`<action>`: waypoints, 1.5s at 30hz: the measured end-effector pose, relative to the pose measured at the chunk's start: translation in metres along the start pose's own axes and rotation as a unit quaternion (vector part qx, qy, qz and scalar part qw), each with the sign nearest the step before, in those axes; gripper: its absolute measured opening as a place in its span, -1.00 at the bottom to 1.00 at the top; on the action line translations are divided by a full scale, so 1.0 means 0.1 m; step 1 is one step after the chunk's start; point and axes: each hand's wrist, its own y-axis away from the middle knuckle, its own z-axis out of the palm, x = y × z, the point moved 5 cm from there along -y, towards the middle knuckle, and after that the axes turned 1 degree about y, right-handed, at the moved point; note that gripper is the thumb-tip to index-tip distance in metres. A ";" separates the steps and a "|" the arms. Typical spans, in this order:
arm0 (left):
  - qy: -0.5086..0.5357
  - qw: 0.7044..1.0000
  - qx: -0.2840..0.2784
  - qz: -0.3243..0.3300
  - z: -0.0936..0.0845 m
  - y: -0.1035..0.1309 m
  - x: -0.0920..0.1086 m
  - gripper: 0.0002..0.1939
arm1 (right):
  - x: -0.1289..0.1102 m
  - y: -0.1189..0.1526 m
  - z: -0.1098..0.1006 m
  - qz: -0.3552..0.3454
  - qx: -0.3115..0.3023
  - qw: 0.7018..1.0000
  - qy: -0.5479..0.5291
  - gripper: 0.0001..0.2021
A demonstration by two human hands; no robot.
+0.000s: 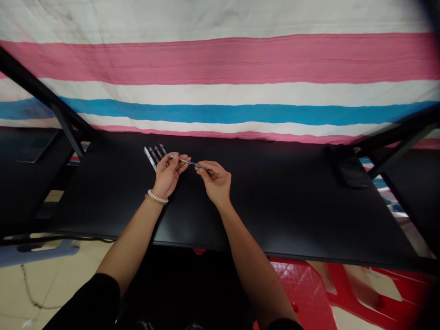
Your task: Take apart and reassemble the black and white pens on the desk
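Over the black table, a slim pen [186, 161] with a clear barrel and a dark end spans both hands. My left hand [169, 170], with pale bracelets at the wrist, pinches its clear part between thumb and fingers. Its dark end is gripped by my right hand [216, 178]. Whether the dark piece is joined to the barrel or slightly apart, I cannot tell. Beyond the left hand lie a white pen [150, 158] and several dark or clear pens [157, 152] side by side, their lower parts partly hidden by that hand.
The black table [282, 197] runs wide, with a dark phone-like object [349, 167] near its right end. Black metal frames [67, 130] stand at both sides. A striped cloth [220, 59] hangs behind. Red plastic stools [302, 293] stand below the front edge.
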 end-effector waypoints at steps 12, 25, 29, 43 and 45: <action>0.001 1.000 -0.005 0.009 0.00 0.01 0.01 -0.72 | 0.12 0.02 0.03 0.106 -0.034 0.994 -0.010 -0.48; -0.032 0.999 -0.028 0.022 0.02 0.02 0.02 -0.52 | 0.04 0.04 0.04 0.084 -0.085 0.988 0.100 -0.56; -0.045 0.998 -0.019 0.025 0.02 0.03 0.02 -0.51 | 0.04 0.06 0.05 0.091 -0.088 0.986 0.107 -0.51; -0.050 0.998 0.001 0.033 0.01 0.02 -0.02 -0.41 | 0.11 0.02 0.08 0.215 -0.125 0.968 0.016 -0.35; -0.043 0.998 0.011 0.044 -0.01 0.01 0.00 -0.43 | 0.07 0.00 0.06 0.182 -0.094 0.979 0.010 -0.43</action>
